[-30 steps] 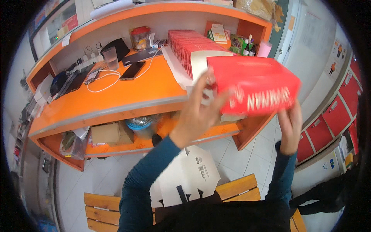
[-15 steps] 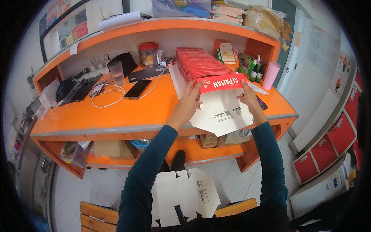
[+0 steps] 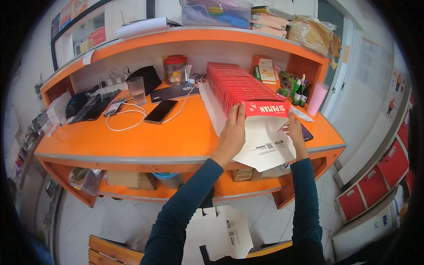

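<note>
Between my two hands is a red and white folding carton point(image 3: 264, 143), its red panel upright and its white flap hanging over the table's front edge. My left hand point(image 3: 234, 132) grips the panel's left end, fingers up along the side. At the right end, my right hand point(image 3: 295, 131) has its fingers bent round the edge, partly hidden. The carton stands against the near end of a long row of tightly stacked red cartons point(image 3: 240, 85). A flat, unfolded white carton point(image 3: 216, 232) lies low in front of my body.
On the orange desk point(image 3: 172, 137) are a dark phone point(image 3: 161, 111), a white cable, a plastic cup point(image 3: 137, 90) and a closed laptop point(image 3: 173, 93). Small bottles point(image 3: 300, 92) and a pink tumbler point(image 3: 317, 99) stand right of the row. A raised shelf runs behind.
Both hands have brought the carton up against the near end of the row, my left hand turning more upright. The whole view has shifted slightly.
</note>
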Tool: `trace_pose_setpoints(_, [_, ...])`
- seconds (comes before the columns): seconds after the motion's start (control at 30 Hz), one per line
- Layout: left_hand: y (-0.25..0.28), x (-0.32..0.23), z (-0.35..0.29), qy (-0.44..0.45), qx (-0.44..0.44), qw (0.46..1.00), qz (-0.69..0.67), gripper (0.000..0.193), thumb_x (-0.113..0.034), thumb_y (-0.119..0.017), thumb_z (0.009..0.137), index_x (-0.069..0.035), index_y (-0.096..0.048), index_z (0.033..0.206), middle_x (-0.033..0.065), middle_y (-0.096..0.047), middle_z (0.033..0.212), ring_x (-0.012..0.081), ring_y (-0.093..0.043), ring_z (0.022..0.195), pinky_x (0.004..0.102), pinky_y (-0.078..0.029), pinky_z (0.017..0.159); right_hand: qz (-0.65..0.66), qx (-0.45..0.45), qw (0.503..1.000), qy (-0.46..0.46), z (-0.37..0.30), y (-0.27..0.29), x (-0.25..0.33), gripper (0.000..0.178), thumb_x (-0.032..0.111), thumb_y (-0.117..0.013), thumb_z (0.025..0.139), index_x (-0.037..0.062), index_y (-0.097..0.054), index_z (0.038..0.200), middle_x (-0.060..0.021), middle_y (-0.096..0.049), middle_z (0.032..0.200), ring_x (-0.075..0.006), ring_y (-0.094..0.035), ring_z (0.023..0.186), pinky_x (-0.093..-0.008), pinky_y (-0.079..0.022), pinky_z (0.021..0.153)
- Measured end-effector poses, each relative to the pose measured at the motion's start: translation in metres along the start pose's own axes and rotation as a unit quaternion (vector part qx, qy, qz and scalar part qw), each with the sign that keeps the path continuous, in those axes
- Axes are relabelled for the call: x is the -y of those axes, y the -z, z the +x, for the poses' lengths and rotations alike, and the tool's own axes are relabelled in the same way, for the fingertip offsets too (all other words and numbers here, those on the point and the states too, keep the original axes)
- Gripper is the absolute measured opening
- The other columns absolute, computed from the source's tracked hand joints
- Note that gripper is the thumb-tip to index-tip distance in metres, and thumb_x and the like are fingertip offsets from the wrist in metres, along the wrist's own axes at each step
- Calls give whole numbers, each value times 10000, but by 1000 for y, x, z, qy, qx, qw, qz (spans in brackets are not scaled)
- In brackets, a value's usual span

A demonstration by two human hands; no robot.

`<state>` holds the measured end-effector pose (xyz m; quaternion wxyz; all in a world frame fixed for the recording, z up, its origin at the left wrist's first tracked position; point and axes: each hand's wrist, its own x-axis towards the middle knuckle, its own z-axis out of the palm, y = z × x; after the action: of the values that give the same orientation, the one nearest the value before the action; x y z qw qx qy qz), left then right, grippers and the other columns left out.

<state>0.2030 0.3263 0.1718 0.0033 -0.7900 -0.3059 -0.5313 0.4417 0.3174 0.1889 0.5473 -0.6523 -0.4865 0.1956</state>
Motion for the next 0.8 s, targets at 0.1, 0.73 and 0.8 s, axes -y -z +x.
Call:
trace_pose_setpoints(0.1, [-8, -1, -1, 2, 10, 1000, 1, 621, 60, -444, 737, -36, -241, 1316, 224, -295, 1275, 394, -467, 1025, 408, -436, 816, -274, -301, 893, 193, -10, -11, -5, 603, 516, -445, 821, -27, -495, 1078, -211, -510, 1052, -316, -486, 1033, -418, -376, 854])
trace_pose_setpoints(0.73, [13, 40, 48, -69, 59, 995, 31, 318, -93, -489, 783, -37, -479, 1096, 168, -540, 1058, 330, -529, 950, 389, -445, 785, -220, -178, 808, 517, -67, -95, 39, 346, 166, -620, 692, 75, -544, 1016, -72, -540, 1050, -243, -470, 1066, -391, -292, 893])
trace_pose_setpoints(0.8, [10, 45, 49, -83, 47, 994, 54, 278, -105, -490, 774, -37, -490, 1044, 136, -561, 1039, 329, -553, 893, 404, -464, 733, -215, -178, 802, 529, -62, -98, 41, 320, 177, -611, 700, 73, -560, 998, -74, -554, 1006, -235, -482, 1041, -384, -315, 865])
